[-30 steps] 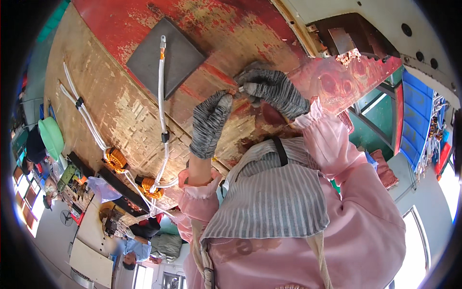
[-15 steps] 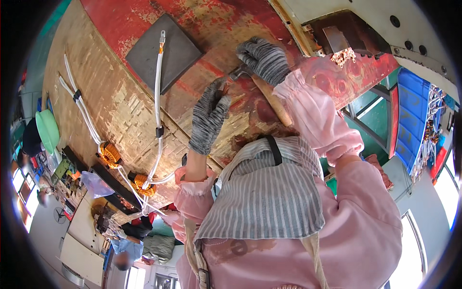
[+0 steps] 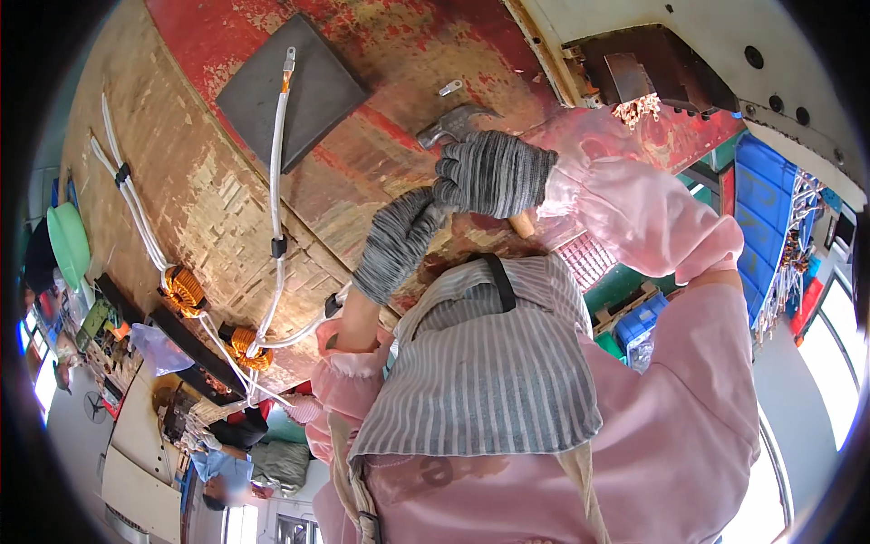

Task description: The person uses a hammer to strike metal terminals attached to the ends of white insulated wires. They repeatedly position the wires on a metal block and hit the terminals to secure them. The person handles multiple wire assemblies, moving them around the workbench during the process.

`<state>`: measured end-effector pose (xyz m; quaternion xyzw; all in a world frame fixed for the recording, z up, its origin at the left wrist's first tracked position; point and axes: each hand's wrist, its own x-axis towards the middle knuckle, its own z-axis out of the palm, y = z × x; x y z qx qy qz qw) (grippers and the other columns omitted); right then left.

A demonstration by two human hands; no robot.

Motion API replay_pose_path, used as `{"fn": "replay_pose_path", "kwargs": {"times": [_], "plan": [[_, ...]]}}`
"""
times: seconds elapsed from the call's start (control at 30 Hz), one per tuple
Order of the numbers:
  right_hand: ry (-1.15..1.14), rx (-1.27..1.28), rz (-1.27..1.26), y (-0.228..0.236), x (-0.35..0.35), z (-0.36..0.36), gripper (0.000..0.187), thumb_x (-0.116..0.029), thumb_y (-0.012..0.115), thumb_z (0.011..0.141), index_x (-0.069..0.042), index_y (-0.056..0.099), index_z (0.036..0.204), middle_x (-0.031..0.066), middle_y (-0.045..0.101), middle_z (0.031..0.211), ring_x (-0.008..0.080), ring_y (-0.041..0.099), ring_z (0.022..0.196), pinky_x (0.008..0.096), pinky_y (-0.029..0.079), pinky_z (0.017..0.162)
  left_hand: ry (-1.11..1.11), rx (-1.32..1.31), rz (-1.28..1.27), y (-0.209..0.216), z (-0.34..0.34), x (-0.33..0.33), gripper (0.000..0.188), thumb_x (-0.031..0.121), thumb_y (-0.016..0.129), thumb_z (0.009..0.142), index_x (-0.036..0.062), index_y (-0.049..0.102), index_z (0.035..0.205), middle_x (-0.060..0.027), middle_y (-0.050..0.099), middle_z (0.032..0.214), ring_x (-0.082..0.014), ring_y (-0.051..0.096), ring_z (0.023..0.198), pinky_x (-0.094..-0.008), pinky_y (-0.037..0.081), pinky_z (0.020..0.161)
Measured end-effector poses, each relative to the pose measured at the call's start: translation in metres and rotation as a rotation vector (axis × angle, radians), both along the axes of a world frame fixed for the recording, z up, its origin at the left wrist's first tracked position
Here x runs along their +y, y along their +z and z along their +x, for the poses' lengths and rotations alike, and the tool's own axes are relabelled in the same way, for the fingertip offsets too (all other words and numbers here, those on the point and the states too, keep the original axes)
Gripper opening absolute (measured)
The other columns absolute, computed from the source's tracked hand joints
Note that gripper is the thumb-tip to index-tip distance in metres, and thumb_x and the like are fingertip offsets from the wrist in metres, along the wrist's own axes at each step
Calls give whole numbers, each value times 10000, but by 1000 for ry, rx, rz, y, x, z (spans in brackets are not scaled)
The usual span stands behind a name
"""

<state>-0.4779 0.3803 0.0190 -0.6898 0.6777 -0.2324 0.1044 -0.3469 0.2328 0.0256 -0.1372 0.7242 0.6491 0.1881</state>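
Observation:
Both my hands wear grey-black striped knit gloves and meet above the worn bench. My left hand (image 3: pixel 397 243) is closed around what seems to be the end of a white-sleeved cable (image 3: pixel 308 338), which runs up behind my left wrist. Against its fingertips, my right hand (image 3: pixel 497 174) is closed too. Whatever lies between the fingers is hidden. A claw hammer (image 3: pixel 458 125) lies on the bench, partly covered by my right hand, its wooden handle end showing below. Just beyond the hammer sits a small silvery cable lug (image 3: pixel 450 88).
Left of my hands, a white-sleeved cable (image 3: pixel 277 181) with a lug crosses a dark square plate (image 3: pixel 317 100). Copper-wound ring coils (image 3: pixel 184 288) lie near the bench edge. A machine (image 3: pixel 671 63) with copper pieces stands far right. Another person (image 3: pixel 222 467) is at lower left.
My right hand has moved nearer and left, over the hammer, to meet my left hand. A lug now shows on the bench near where the right hand was. The view has shifted slightly.

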Motion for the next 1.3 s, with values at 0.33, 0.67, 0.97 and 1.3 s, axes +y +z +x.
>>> {"fn": "replay_pose_path", "kwargs": {"times": [0.33, 0.67, 0.97, 1.3], "plan": [[-717, -1580, 441, 15, 14, 27, 350, -341, 436, 889, -28, 562, 798, 52, 515, 535, 213, 520, 512, 334, 436, 524, -38, 261, -659, 8, -3, 20, 176, 159, 558, 805, 88, 590, 963, -126, 582, 803, -301, 570, 687, -372, 464, 607], [-628, -45, 196, -34, 0, -61, 201, -226, 571, 781, -79, 596, 916, 67, 563, 956, 256, 533, 891, 367, 452, 756, 205, 159, -274, -15, -22, -1, 161, 113, 552, 824, 14, 607, 939, -139, 602, 860, -239, 582, 768, -296, 448, 714], [-592, -63, 348, -48, -10, -67, 223, -205, 599, 761, -91, 584, 952, 64, 553, 983, 240, 534, 911, 345, 453, 778, 169, 122, -187, -12, -32, -6, 164, 95, 545, 825, 0, 594, 950, -122, 598, 844, -200, 569, 768, -280, 439, 728], [-794, -1649, 2, -2, 24, 16, 238, -166, 540, 856, -17, 548, 1041, 33, 564, 920, 112, 520, 836, 249, 416, 764, 145, 121, -252, -7, -28, -3, 180, 111, 542, 833, 0, 593, 965, -127, 611, 869, -205, 584, 796, -286, 443, 748]]}}
